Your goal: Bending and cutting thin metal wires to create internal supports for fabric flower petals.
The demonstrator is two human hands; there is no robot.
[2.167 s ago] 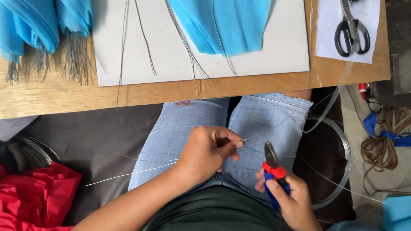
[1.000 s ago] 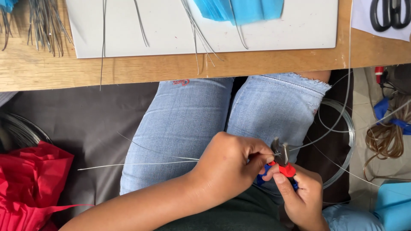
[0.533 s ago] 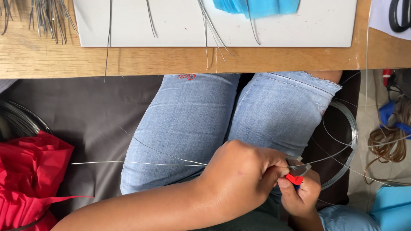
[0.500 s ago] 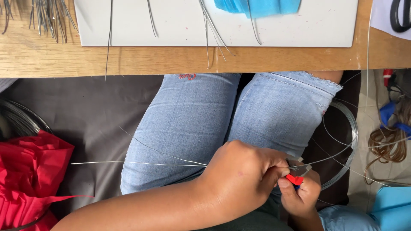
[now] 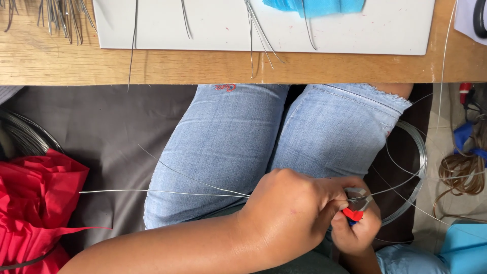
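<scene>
- Both hands have dropped lower over the lap since earlier.
- Left hand (image 5: 291, 210) pinches the wire (image 5: 162, 192), which runs leftward.
- Right hand (image 5: 357, 231) grips red-handled pliers (image 5: 355, 208) at the wire.

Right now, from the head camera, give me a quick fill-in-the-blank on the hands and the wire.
1. The right hand grips pliers with ____ handles.
2. The left hand pinches thin wire that runs out toward the ____ cloth.
3. Both hands work over the person's lap, in light blue ____.
4. The white board lies on the ____ table.

Missing words: red; red; jeans; wooden
</scene>
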